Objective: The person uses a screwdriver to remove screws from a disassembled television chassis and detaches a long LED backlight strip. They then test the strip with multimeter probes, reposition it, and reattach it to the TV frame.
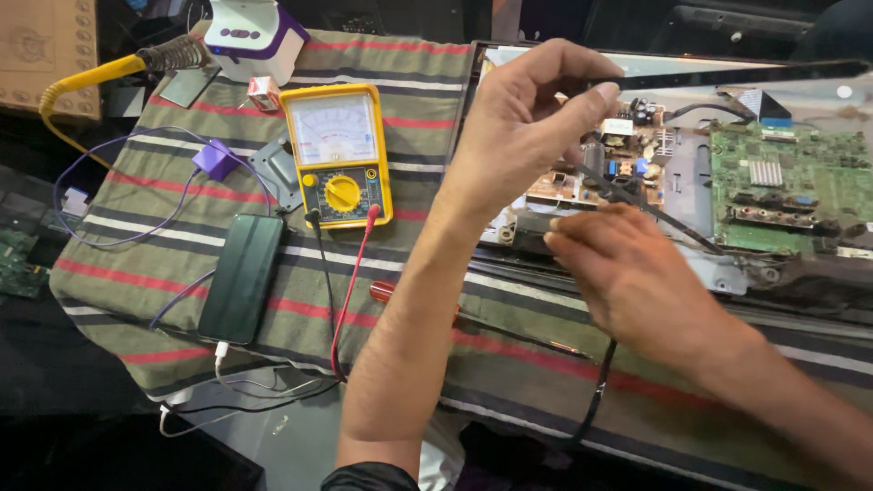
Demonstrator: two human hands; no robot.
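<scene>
My left hand [523, 127] is raised over an opened flat-screen panel [800, 273] and pinches the end of a long thin black strip [737, 75] that runs off to the right. My right hand [637, 273] lies lower, its fingers closed on a black cable [600, 386] that hangs down past the front edge. The cable also runs across the brown power board [627, 164] between the two hands. A green circuit board [787, 182] sits to the right inside the panel.
A striped cloth [409, 109] covers the bench. On it lie a yellow analog multimeter [336, 155] with red and black leads, a dark green phone [241, 277], a purple adapter [216, 159] and a red-handled screwdriver [382, 291]. A yellow-handled soldering iron [109, 71] sits far left.
</scene>
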